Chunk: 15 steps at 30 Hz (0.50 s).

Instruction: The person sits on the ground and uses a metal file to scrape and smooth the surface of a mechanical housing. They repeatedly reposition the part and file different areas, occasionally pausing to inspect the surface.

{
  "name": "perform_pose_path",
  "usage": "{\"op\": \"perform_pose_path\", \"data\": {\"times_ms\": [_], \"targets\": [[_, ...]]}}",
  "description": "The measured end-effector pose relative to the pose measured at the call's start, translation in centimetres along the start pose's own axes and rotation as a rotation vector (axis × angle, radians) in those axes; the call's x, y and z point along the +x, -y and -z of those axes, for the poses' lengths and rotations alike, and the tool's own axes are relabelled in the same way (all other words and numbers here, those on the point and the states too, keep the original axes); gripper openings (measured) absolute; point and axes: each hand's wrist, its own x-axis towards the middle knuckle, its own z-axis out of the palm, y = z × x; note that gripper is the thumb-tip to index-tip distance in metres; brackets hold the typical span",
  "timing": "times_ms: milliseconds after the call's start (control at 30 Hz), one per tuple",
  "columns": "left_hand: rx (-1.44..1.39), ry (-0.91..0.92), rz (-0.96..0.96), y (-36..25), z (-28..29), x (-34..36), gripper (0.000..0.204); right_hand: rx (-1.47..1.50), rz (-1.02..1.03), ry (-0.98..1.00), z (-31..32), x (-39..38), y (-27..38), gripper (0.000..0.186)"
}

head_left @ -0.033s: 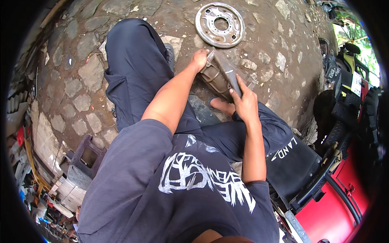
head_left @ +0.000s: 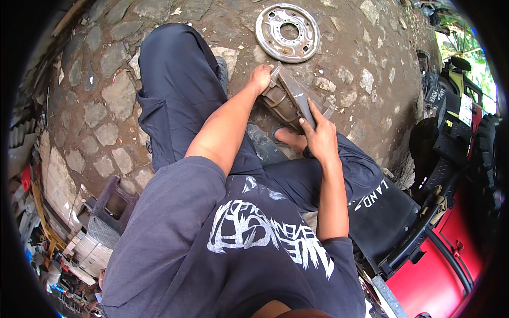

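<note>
My left hand (head_left: pixel 260 79) is closed on the upper left corner of a brown, boxy metal part (head_left: pixel 278 105), which is held low between my legs. Bolt-like bits and a flange show at its edge. In my right hand (head_left: pixel 322 139) is a long dark brush (head_left: pixel 297 94), seemingly a wire brush, laid slantwise across the metal part. Thumb and fingers wrap its near end; its bristle side is hard to make out. Just beyond the part, a round metal backing plate (head_left: pixel 273 26) with a central hole and several smaller holes lies flat on the ground.
The ground (head_left: pixel 119 98) is packed dirt with embedded stones. To the left stand a dark plastic stool (head_left: pixel 114 199) and a heap of clutter (head_left: pixel 50 265). A red vehicle (head_left: pixel 429 275) with a black mudflap (head_left: pixel 384 225) is close on my right.
The brush has shifted very slightly along the metal part with my right hand. My left hand keeps its hold and place.
</note>
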Motion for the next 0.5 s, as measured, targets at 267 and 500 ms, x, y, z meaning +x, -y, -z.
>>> {"op": "perform_pose_path", "data": {"times_ms": [267,500], "targets": [[0.084,-0.015,0.039,-2.6,0.8,-1.8,0.046,-0.034,-0.09,-0.223,-5.2,2.6,1.7,0.06],[0.085,-0.051,0.01,-1.7,0.4,-0.9,0.048,0.078,-0.123,-0.116,-3.4,-1.1,2.8,0.061]]}}
